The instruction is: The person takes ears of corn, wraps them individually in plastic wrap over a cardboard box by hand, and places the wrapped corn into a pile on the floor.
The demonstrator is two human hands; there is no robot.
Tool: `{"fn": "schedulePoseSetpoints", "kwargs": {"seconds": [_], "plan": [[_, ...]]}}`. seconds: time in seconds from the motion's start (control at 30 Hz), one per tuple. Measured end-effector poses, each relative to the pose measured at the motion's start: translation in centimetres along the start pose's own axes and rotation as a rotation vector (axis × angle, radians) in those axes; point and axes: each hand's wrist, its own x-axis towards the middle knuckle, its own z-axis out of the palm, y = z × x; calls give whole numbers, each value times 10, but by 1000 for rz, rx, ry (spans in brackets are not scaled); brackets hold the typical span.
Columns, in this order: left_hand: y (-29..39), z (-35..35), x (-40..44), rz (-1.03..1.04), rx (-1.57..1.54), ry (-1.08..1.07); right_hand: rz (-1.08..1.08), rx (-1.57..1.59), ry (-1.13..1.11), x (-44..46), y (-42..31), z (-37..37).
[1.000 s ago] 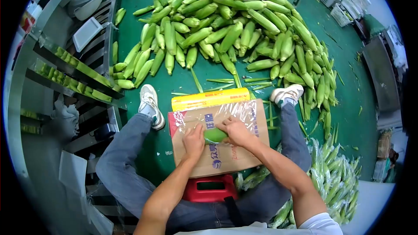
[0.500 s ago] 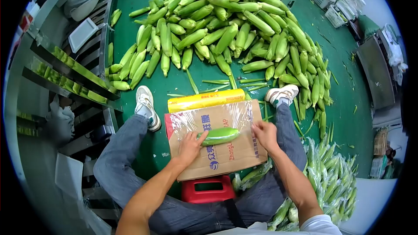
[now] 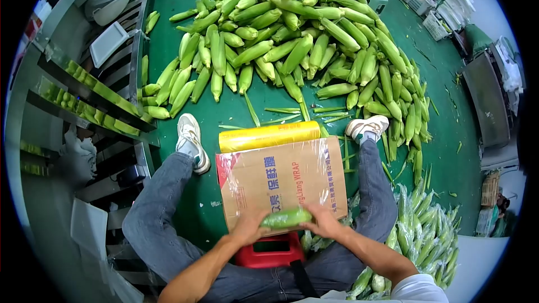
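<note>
A green ear of corn (image 3: 284,219) in its husk lies crosswise over the near edge of a cardboard box (image 3: 255,177). My left hand (image 3: 249,227) is closed on its left end, and my right hand (image 3: 324,221) is closed around its right end. Shine on the husk suggests clear film, blurred by motion. Along the far edge of the box rests a yellow roll of cling film (image 3: 269,137), with a sheet of clear film showing on the box top.
Beyond my feet a large heap of unwrapped corn (image 3: 252,22) covers the green floor (image 3: 460,174). Film-wrapped ears (image 3: 421,241) are piled at my right. Part of a red stool (image 3: 247,257) shows between my legs. A slatted metal rack (image 3: 129,67) stands on the left.
The ear of corn has moved toward me, from the middle of the box to its near edge. My right hand has come left from the film's edge onto the corn's right end.
</note>
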Motion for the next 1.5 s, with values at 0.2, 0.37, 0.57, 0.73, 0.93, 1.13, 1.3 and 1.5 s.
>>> {"fn": "schedulePoseSetpoints", "kwargs": {"seconds": [0.2, 0.37, 0.57, 0.73, 0.93, 1.13, 1.3, 1.5], "plan": [[-8, -47, 77, -212, 765, 414, -153, -516, 268, 123, 6, -37], [11, -74, 138, 126, 507, 369, -198, -267, 258, 213, 3, -70], [-3, -16, 130, 106, 264, 268, -182, -241, 13, 162, -30, -70], [12, 35, 39, 88, -49, -453, -203, -474, 52, 135, -11, -39], [25, 18, -20, -608, -1306, -750, 38, 264, -443, 75, -47, -64], [117, -14, 26, -140, -176, -433, 164, 385, -202, -83, -63, -100], [45, 44, 61, -12, 338, 356, 787, 595, 917, -309, 35, -155], [-11, -8, 64, -31, 641, 534, 1634, -828, 277, -573, 21, -169]]}}
